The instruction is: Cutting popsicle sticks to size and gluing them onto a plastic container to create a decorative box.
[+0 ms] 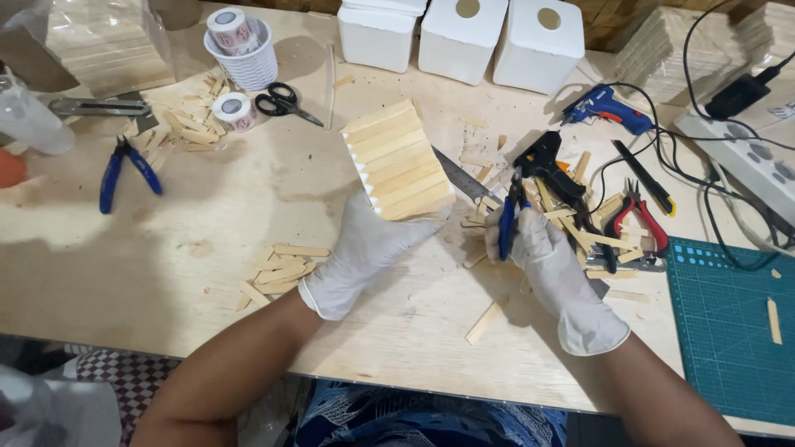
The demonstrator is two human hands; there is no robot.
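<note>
Gloved hands working a stick panel over the surface [248, 215]

Left hand [364, 248] is gripping the panel [399, 161] from below, tilting it up; right hand [542, 261] is clutching blue-handled cutters [507, 219]. Three white boxes [460, 33] are standing behind.

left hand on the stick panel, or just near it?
Touching. The head view shows the gloved left hand gripping the stick panel's lower edge, its fingers wrapped under it and no gap between them.

Black scissors [286, 102] beside a white cup [249, 63], blue glue gun [607, 108], perhaps red pliers [643, 222]
</note>
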